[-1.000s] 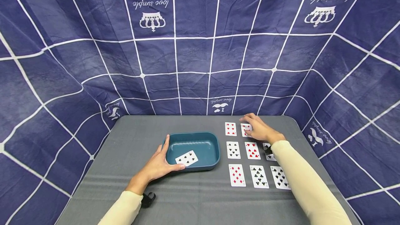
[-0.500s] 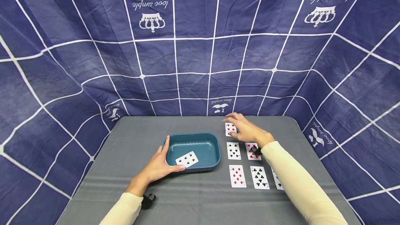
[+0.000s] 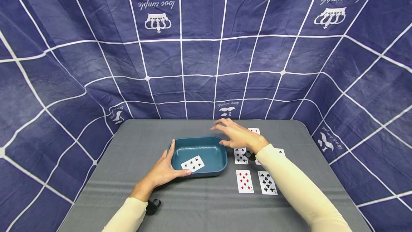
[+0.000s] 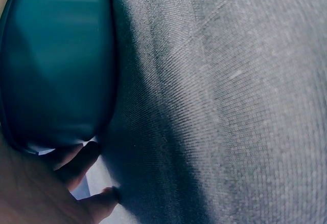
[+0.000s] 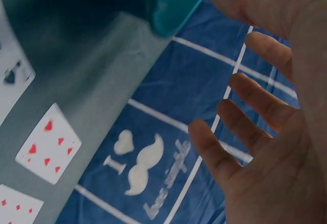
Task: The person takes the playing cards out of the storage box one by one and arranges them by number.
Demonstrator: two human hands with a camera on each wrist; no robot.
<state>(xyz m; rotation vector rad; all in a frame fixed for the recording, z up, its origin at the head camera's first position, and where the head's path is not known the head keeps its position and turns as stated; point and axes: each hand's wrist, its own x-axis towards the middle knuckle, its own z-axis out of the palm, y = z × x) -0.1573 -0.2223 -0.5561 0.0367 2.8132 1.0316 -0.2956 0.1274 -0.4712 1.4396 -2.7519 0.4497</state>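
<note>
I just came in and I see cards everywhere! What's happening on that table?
A person sits at a gray table with playing cards laid face up in rows on the right side. Their left hand holds the rim of a teal tray that has one black-suited card lying in it. Their right hand hovers open, empty, over the tray's right end.
</note>
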